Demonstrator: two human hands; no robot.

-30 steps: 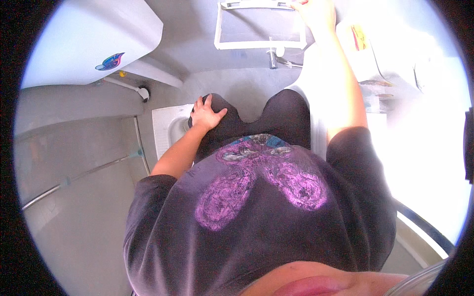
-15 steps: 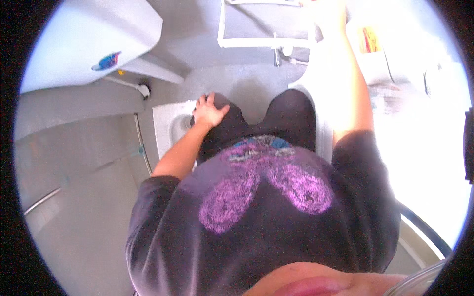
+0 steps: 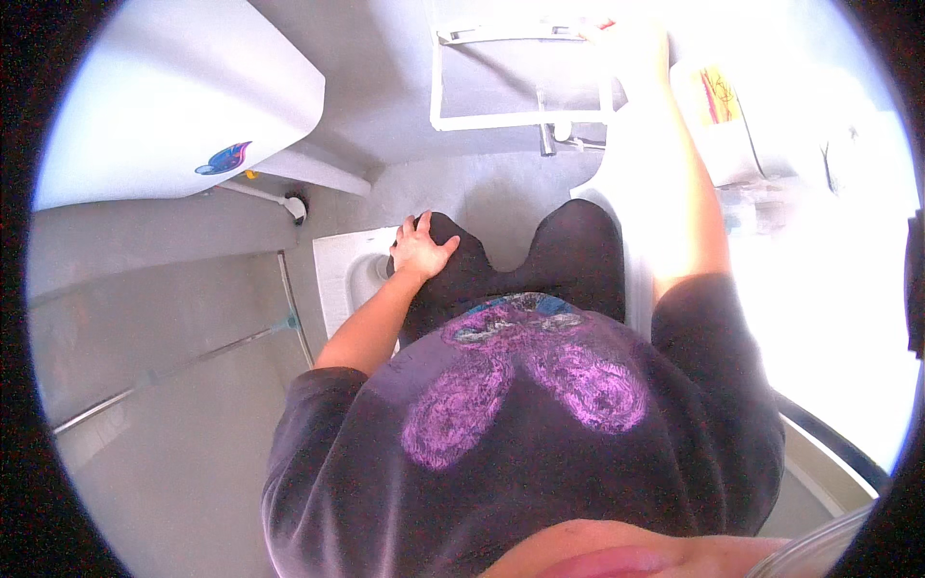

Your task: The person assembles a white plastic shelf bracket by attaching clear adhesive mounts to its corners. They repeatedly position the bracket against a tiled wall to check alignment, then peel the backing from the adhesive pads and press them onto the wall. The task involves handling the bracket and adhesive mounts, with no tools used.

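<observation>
My left hand rests with spread fingers on the left knee of my dark trousers, holding nothing. My right arm stretches far forward over a bright white surface. Strong glare washes out my right hand, which is beside the upper right corner of a white rectangular frame in front of the grey wall. A small reddish spot shows at its fingertips; what they hold, if anything, cannot be made out.
A white squat toilet pan lies by my left leg. At upper left, a white box-like unit carries a blue sticker. Chrome taps sit below the frame. On the right stands a white container with a yellow-red label. A rail runs at left.
The whole view has shifted, so frame, wall and knees sit lower in the picture. My left hand stays on the knee, and my right hand remains by the frame.
</observation>
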